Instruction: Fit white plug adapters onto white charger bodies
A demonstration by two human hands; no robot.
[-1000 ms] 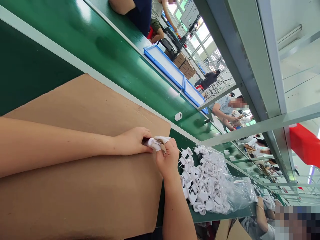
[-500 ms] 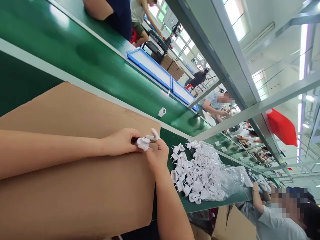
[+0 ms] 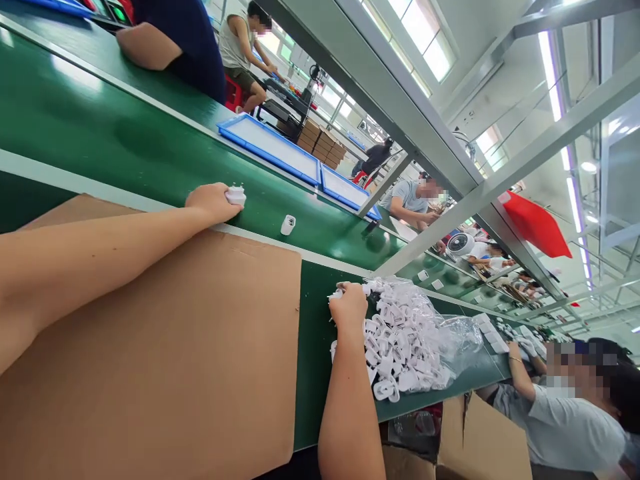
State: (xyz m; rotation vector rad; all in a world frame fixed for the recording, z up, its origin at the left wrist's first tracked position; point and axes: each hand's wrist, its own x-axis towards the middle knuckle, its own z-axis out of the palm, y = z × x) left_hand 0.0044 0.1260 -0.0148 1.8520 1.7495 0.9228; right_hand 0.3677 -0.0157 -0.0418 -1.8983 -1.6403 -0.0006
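Observation:
My left hand (image 3: 213, 202) is closed around a white plug adapter (image 3: 236, 195) over the green conveyor belt (image 3: 165, 150); the adapter's pins point up. A second white adapter (image 3: 288, 225) stands on the belt to its right. At the near left edge of a heap of white plug parts (image 3: 400, 333), my right hand (image 3: 350, 305) is closed with its back to me. A white plug piece (image 3: 336, 295) shows at its fingers, most of which are hidden. Part of the heap lies under a clear plastic bag (image 3: 457, 333).
A large cardboard sheet (image 3: 200, 360) covers the bench in front of me. Blue-framed trays (image 3: 270, 147) line the belt's far side. A metal frame beam (image 3: 450, 213) slants across on the right. Co-workers sit opposite, and one person (image 3: 565, 413) works at the right beside an open carton (image 3: 485, 433).
My hands were together over the cardboard, handling a white plug piece. Now the left has moved out over the belt with the adapter, and the right has gone to the heap.

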